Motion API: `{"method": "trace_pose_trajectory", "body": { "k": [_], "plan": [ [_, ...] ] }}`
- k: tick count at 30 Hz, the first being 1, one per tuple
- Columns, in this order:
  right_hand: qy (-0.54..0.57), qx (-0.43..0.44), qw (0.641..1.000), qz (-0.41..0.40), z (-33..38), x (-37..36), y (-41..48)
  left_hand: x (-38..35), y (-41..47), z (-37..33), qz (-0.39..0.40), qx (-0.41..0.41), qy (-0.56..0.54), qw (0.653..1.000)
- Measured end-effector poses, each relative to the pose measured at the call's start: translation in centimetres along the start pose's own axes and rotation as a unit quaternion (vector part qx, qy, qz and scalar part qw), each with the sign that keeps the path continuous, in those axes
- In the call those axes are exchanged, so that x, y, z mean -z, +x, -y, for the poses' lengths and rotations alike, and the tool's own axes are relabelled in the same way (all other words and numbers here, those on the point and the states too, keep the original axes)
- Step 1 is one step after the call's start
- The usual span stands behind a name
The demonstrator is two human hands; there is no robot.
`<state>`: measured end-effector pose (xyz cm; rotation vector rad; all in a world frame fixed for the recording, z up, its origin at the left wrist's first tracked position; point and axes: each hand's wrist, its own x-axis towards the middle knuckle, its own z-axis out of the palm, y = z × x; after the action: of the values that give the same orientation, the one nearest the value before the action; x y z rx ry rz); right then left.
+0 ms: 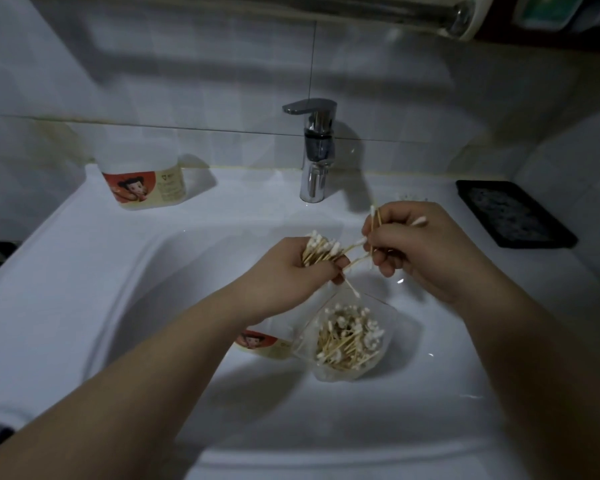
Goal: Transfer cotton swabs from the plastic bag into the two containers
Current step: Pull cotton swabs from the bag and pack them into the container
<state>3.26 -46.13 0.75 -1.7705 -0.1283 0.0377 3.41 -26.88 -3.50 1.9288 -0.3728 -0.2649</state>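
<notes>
My left hand [291, 268] grips a thick bundle of wooden cotton swabs [321, 249] above the sink basin. A few more cotton swabs [374, 220] are pinched in my right hand [420, 244], just right of the bundle. Below both hands a clear plastic bag [347, 337] lies in the basin, open, with several swabs inside. One container [262, 342] with a cartoon label lies beside the bag, partly hidden under my left forearm. A second container [144, 183] with the same label stands on the sink ledge at the back left.
A chrome faucet [314, 150] rises at the back of the white sink [118, 306]. A black tray [513, 213] sits on the ledge at the right. Tiled walls close in behind and on both sides.
</notes>
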Motion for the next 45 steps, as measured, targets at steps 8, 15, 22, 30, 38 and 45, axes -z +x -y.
{"method": "trace_pose_trajectory", "body": {
  "k": [8,15,22,30,38,45],
  "plan": [
    [-0.014,-0.016,0.996,0.087,-0.08,0.36,-0.34,-0.22,-0.06,-0.30,0.005,0.024,-0.024,0.999],
    [0.044,-0.002,0.997,0.068,-0.12,0.66,-0.07,0.11,0.02,0.04,-0.019,0.028,-0.071,0.997],
    [0.065,0.003,0.996,0.053,-0.32,0.10,-0.04,-0.12,0.33,0.00,0.040,0.087,-0.239,0.966],
    [0.087,0.000,0.996,0.015,-0.31,0.36,0.22,-0.08,0.56,0.23,0.037,0.083,-0.292,0.952],
    [0.091,-0.008,0.996,0.006,-0.18,0.44,0.16,-0.13,0.58,0.46,-0.023,0.053,-0.178,0.982],
    [0.011,-0.043,0.996,0.073,-0.60,0.47,-0.04,-0.65,0.47,0.40,-0.041,0.058,-0.257,0.964]
  ]
}}
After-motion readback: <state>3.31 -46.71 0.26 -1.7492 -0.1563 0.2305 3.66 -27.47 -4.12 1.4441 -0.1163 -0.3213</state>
